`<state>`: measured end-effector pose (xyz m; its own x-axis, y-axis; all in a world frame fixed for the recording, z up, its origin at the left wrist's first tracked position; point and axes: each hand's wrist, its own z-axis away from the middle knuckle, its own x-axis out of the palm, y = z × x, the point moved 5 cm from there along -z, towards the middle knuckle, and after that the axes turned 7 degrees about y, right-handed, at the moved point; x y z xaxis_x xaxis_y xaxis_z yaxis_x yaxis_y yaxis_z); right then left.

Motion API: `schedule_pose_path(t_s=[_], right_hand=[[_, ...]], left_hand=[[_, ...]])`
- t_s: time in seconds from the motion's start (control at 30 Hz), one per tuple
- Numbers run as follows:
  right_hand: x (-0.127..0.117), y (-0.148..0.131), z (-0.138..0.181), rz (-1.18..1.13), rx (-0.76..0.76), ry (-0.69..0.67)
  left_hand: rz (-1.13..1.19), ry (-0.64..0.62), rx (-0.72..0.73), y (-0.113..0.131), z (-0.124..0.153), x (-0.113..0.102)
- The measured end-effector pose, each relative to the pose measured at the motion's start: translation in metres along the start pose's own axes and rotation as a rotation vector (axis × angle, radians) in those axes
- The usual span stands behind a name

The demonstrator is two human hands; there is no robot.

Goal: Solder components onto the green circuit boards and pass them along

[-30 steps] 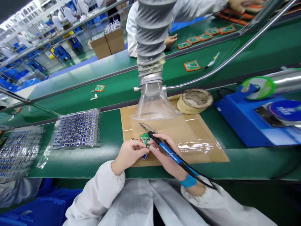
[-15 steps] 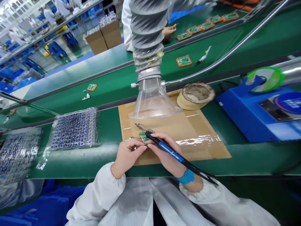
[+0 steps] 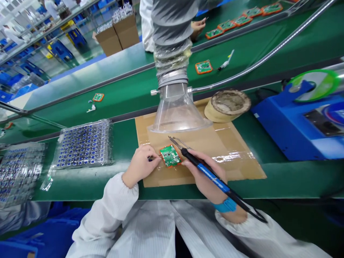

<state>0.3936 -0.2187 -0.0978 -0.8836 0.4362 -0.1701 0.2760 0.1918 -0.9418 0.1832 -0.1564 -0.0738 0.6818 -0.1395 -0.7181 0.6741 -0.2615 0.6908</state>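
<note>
While my right hand [image 3: 207, 185] wraps around one soldering iron [image 3: 213, 179], my left hand [image 3: 141, 165], apart from it, pinches its fingertips together beside one orange-edged circuit board [image 3: 170, 156]; what they hold, I cannot tell. Between my hands, that board lies on one cardboard sheet [image 3: 236, 168], beyond which stands one round pot [image 3: 227, 107].

Fingertips of the left hand [image 3: 140, 165] and right hand [image 3: 204, 183], previously together over the near part of the circuit board [image 3: 170, 156], have separated; its face is now exposed between them.
</note>
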Motion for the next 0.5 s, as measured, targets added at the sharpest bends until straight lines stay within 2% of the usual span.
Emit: schedule_pose_path(t_s=[0.2,0.5], right_hand=[[-0.020,0.003,0.009,0.051,-0.109,0.025],[-0.011,-0.009,0.010,0.106,-0.163,-0.081]], left_hand=[[-0.108,-0.145,-0.082,-0.005,-0.013,0.008],[-0.103,-0.243,-0.041,-0.002,-0.020,0.004]])
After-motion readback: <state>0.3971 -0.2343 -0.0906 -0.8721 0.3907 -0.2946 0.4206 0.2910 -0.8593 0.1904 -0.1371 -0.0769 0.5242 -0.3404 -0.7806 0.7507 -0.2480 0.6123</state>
